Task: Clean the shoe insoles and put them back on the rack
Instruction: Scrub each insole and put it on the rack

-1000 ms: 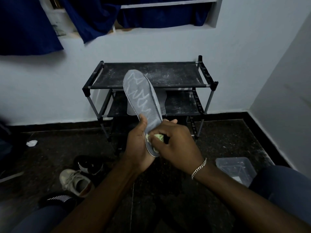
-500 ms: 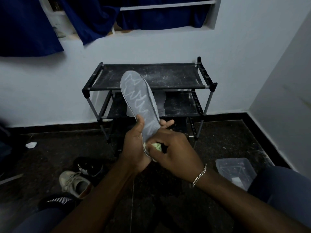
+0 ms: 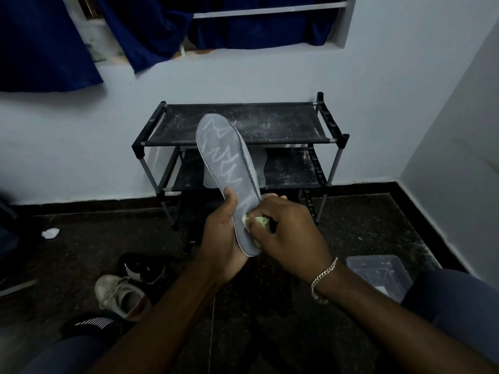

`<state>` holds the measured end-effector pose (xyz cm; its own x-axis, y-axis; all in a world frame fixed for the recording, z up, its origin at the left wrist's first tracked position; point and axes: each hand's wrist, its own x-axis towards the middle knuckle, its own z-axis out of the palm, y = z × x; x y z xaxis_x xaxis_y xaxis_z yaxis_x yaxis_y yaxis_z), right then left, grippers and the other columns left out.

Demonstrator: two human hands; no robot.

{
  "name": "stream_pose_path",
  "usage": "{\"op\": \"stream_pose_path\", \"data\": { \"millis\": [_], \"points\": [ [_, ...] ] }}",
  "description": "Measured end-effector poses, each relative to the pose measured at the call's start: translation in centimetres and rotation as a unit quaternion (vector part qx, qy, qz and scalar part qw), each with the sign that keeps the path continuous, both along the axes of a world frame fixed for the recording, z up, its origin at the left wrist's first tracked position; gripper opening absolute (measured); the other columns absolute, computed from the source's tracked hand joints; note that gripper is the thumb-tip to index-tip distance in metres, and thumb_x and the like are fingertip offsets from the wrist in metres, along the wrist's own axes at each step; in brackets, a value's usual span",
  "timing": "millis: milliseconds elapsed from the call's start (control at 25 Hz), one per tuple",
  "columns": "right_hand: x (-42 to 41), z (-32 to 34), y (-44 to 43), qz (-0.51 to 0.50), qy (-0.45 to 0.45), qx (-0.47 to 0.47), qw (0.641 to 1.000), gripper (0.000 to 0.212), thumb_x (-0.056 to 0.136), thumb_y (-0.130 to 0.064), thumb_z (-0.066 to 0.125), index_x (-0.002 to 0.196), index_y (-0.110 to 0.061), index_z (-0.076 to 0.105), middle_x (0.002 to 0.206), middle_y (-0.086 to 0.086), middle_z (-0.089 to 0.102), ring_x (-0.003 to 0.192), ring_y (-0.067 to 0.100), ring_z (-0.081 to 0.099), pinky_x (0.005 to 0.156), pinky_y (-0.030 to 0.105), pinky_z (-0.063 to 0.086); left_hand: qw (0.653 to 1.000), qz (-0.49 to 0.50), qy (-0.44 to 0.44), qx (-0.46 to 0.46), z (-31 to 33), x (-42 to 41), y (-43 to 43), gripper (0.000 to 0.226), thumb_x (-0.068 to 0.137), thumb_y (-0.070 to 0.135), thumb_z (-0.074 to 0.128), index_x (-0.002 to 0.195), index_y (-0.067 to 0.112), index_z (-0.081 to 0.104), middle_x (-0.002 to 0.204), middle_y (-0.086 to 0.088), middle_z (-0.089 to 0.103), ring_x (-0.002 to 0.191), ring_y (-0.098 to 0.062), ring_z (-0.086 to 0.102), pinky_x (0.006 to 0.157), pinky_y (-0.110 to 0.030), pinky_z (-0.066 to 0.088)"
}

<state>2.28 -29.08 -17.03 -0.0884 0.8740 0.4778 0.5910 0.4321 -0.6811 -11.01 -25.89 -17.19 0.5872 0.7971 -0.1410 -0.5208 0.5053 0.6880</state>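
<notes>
A person sits in front of a black rack (image 3: pixel 283 125) that stands by a pale wall. The left hand (image 3: pixel 221 241) holds a grey insole (image 3: pixel 224 157) up in the air, in front of the rack and not touching it. The fingers curl round the heel end from behind, and the thumb lies flat on the front. The insole stands nearly straight up, with its toe end on top and leaning a little to the left. White zigzag lines run down its face. The right hand (image 3: pixel 291 233) pinches a small yellow-green cloth (image 3: pixel 260 220) in its curled fingers and presses it on the low part of the insole, just beside the left thumb. A silver bracelet (image 3: pixel 324 276) hangs on the right wrist. The top shelf of the rack is dusty with white specks. On the second shelf lies another insole (image 3: pixel 261 168), pale, and mostly hidden behind the one in the hand. A clear plastic box (image 3: pixel 378 273) sits on the dark floor (image 3: pixel 94 228) to the right, near the person's knee. To the left on the floor lie a white shoe (image 3: pixel 121 295) and, just behind it, a black shoe (image 3: pixel 140 268) with white stripes. A small white scrap (image 3: pixel 50 232) lies farther left. Dark blue curtains (image 3: pixel 40 44) hang at the window above the rack.
</notes>
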Motion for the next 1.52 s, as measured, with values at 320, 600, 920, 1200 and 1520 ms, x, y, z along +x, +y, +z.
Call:
{"op": "stream_pose_path", "data": {
  "millis": [320, 600, 920, 1200, 1520],
  "points": [
    [0.5, 0.1, 0.2, -0.007, -0.007, -0.009, 1.000, 0.010, 0.087, -0.026, 0.067, 0.086, -0.019, 0.073, 0.087, -0.009, 0.069, 0.081, 0.009, 0.066, 0.074, 0.040, 0.054, 0.999, 0.030, 0.011, -0.009, 0.2, 0.2, -0.4, 0.069, 0.104, 0.054, 0.019, 0.132, 0.002, 0.055, 0.127, -0.019, 0.065, 0.116, -0.027, 0.065, 0.094, -0.038, 0.056],
    [0.1, 0.0, -0.5, 0.016, -0.038, -0.025, 0.999, 0.018, 0.087, -0.035, 0.061, 0.088, -0.023, 0.074, 0.088, -0.010, 0.068, 0.080, 0.010, 0.066, 0.072, 0.040, 0.055, 0.999, 0.017, 0.033, -0.002, -0.2, 0.0, 0.1, 0.080, 0.102, 0.059, 0.018, 0.140, -0.006, 0.044, 0.140, -0.023, 0.055, 0.133, -0.031, 0.052, 0.112, -0.045, 0.039],
    [-0.2, -0.1, -1.0, 0.034, -0.035, -0.029, 0.998, 0.017, 0.087, -0.033, 0.061, 0.088, -0.022, 0.074, 0.088, -0.011, 0.068, 0.081, 0.008, 0.066, 0.072, 0.040, 0.055, 0.999, 0.014, 0.041, 0.013, -0.1, -0.3, 0.1, 0.080, 0.103, 0.059, 0.015, 0.134, -0.006, 0.049, 0.139, -0.021, 0.057, 0.133, -0.028, 0.053, 0.106, -0.042, 0.043],
    [-0.6, 0.1, -0.9, 0.029, -0.042, -0.025, 0.998, 0.011, 0.086, -0.028, 0.064, 0.087, -0.021, 0.073, 0.086, -0.009, 0.067, 0.078, 0.009, 0.065, 0.072, 0.040, 0.054, 0.999, 0.018, 0.046, 0.018, 0.0, 0.0, -0.1, 0.079, 0.103, 0.058, 0.016, 0.133, -0.005, 0.053, 0.137, -0.021, 0.058, 0.129, -0.028, 0.056, 0.106, -0.042, 0.044],
    [-0.6, 0.0, -0.9, 0.011, -0.054, -0.016, 0.998, 0.009, 0.086, -0.025, 0.067, 0.089, -0.020, 0.073, 0.089, -0.008, 0.068, 0.081, 0.010, 0.065, 0.073, 0.039, 0.055, 0.999, 0.012, 0.044, 0.014, -0.3, 0.1, 0.0, 0.081, 0.102, 0.059, 0.017, 0.137, -0.007, 0.048, 0.138, -0.021, 0.058, 0.132, -0.029, 0.053, 0.110, -0.043, 0.041]
  ]
}}
